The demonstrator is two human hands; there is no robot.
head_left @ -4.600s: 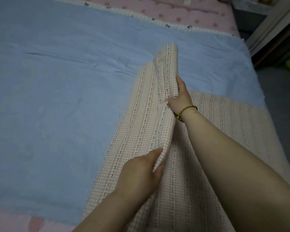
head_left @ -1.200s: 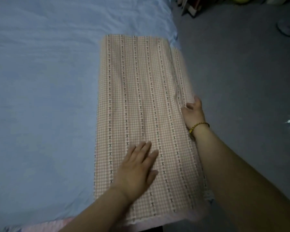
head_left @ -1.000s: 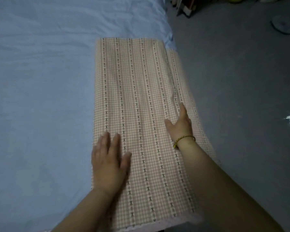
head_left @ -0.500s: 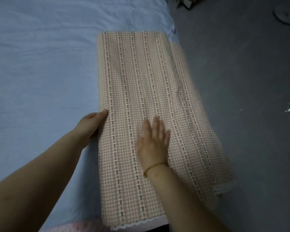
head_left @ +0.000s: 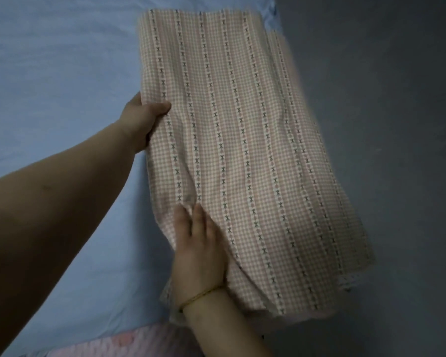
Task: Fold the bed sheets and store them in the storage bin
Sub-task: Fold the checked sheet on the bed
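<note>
Where the head view looks down on the bed, the sheet is seen folded into a long checked strip running from the top centre of the frame to the lower right, laid on the blue cover with its right side hanging past the bed's edge above the floor. The strip's left edge is gripped at mid-left of the frame by the left hand, with the thumb on top and the fingers tucked beneath. The right hand, marked by a bracelet, is laid on the lower left part of the strip, where a wrinkle is pushed up at the fingertips; whether cloth is pinched there cannot be told. No bin is shown. If the left edge is lifted across for the next fold, the overhanging side may be dragged off the bed by its own weight. The layers may also be shifted out of line, and the wrinkle may be trapped inside the fold unless it is smoothed first.
</note>
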